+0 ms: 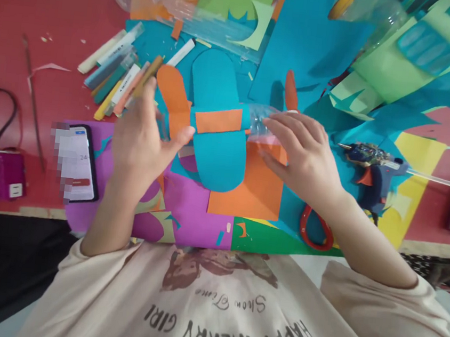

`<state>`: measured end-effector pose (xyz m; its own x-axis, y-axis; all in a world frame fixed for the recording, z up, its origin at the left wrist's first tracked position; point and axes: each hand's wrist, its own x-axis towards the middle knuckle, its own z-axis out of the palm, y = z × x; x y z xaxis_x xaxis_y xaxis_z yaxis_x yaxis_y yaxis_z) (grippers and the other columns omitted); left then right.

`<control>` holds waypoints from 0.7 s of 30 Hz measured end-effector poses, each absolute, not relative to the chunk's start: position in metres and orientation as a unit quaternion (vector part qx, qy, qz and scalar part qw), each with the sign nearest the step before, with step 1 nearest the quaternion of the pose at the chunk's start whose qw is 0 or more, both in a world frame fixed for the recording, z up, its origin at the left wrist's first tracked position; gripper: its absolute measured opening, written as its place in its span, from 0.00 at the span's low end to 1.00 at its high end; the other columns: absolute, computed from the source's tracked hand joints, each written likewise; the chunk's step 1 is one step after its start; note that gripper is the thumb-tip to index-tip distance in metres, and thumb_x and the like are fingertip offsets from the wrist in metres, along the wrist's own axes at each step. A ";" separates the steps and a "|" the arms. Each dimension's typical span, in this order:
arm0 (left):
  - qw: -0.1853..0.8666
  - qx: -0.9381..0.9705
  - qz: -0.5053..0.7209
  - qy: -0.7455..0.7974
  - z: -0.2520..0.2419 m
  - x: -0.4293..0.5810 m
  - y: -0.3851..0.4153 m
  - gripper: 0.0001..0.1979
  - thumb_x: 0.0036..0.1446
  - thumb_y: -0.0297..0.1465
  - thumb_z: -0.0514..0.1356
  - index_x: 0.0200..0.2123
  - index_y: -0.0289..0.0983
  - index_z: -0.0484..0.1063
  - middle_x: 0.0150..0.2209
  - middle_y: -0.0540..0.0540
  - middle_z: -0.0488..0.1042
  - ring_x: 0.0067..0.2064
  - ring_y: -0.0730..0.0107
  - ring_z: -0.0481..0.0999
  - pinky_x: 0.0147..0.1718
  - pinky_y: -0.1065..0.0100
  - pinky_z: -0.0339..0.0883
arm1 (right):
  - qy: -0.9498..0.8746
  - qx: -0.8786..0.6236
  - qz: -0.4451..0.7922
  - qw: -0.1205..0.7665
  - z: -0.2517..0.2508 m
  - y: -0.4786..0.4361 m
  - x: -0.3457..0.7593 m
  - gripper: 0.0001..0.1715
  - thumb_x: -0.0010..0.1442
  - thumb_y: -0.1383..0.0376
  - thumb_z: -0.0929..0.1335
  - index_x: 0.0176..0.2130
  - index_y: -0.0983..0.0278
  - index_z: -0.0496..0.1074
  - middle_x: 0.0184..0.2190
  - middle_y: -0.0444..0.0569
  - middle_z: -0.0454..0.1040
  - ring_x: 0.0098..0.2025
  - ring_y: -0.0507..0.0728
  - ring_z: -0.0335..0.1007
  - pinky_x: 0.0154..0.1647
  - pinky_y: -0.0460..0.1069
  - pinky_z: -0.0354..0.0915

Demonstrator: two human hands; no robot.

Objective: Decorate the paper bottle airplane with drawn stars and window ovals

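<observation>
Your work, a paper-covered clear bottle (217, 120), lies at the middle of the frame, with a long rounded blue panel (218, 162) across it and an orange strip over the panel's centre. Your left hand (144, 128) is left of centre, thumb and fingers spread around the orange end piece (173, 85); you have the thumb tip at that piece's edge, but I cannot tell whether you grip it. Your right hand (302, 147) has its fingertips at the bottle's bare, see-through end, thumb lower and apart; whether they press together on it, I cannot tell.

Beneath the panel's lower right lies an orange sheet (254, 196), with a red handle loop (304, 228) to its right. Markers (116, 71) are bunched at the upper left, a phone (84, 167) lies below them, and a glue gun (380, 177) rests at the right on the table (4, 49).
</observation>
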<state>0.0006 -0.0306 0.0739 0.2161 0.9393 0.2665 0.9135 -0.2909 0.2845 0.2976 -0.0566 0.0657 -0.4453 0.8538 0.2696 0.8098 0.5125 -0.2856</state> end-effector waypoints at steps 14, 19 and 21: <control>-0.005 0.903 0.224 0.367 0.048 0.064 -0.045 0.19 0.70 0.35 0.52 0.61 0.38 0.67 0.57 0.40 0.76 0.57 0.56 0.76 0.54 0.58 0.64 | -0.828 -0.487 0.147 0.234 0.058 -0.006 0.272 0.17 0.69 0.60 0.60 0.50 0.58 0.73 0.48 0.56 0.75 0.53 0.65 0.70 0.57 0.64 0.66; -0.047 0.896 0.258 0.358 0.037 0.065 -0.051 0.19 0.70 0.36 0.53 0.61 0.37 0.66 0.59 0.37 0.73 0.58 0.54 0.75 0.52 0.58 0.64 | -0.819 -0.505 0.148 0.228 0.055 -0.015 0.270 0.18 0.70 0.60 0.59 0.48 0.56 0.75 0.47 0.55 0.75 0.53 0.64 0.71 0.57 0.64 0.65; -0.018 0.890 0.262 0.372 0.034 0.065 -0.051 0.20 0.70 0.36 0.52 0.62 0.42 0.65 0.61 0.39 0.71 0.60 0.53 0.73 0.53 0.56 0.64 | -0.815 -0.522 0.152 0.200 0.060 -0.019 0.267 0.18 0.69 0.61 0.58 0.48 0.55 0.75 0.48 0.54 0.75 0.54 0.64 0.70 0.58 0.64 0.65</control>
